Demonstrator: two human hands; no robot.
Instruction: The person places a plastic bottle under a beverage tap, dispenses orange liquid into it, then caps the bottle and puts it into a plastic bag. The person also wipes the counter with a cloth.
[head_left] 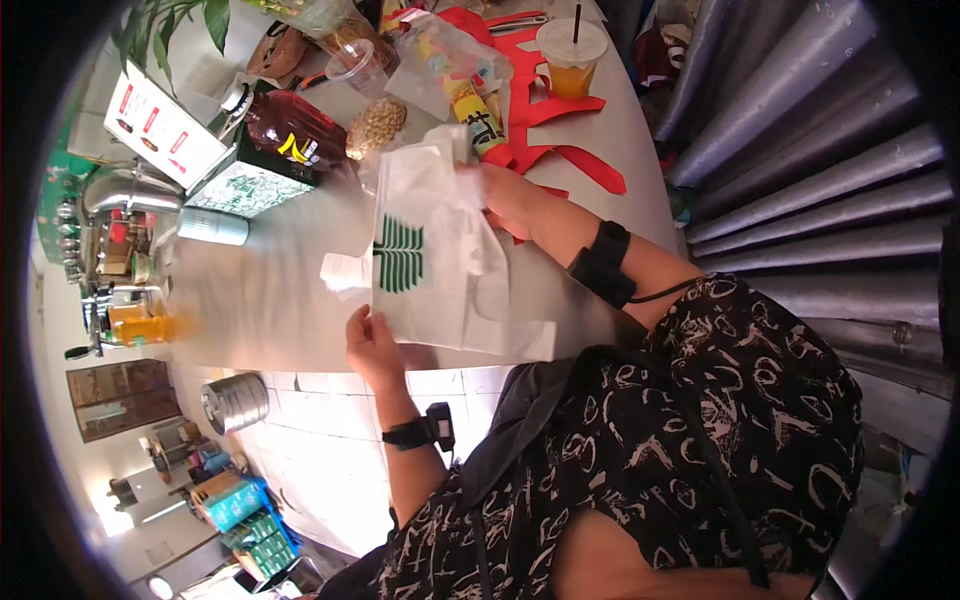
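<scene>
A white plastic bag (445, 290) with a green printed pattern is spread flat over the table's near edge, between my two hands. My right hand (508, 203) is closed on its upper right side, and the fingertips are blurred there. At the lower left edge of the bag, my left hand (375, 348) has its fingers bent together on the plastic. Just above those fingers a white flap (345, 273) of the bag sticks out to the left. Dark straps with small devices circle both my forearms.
Beyond the bag stand a dark red bottle (295, 128), a clear bag of beige pellets (376, 126), a yellow packet (470, 112), red strips (590, 168) and a lidded orange drink (572, 60). A lit sign (163, 125) and white canister (213, 226) are left. Grey curtains (800, 130) hang right.
</scene>
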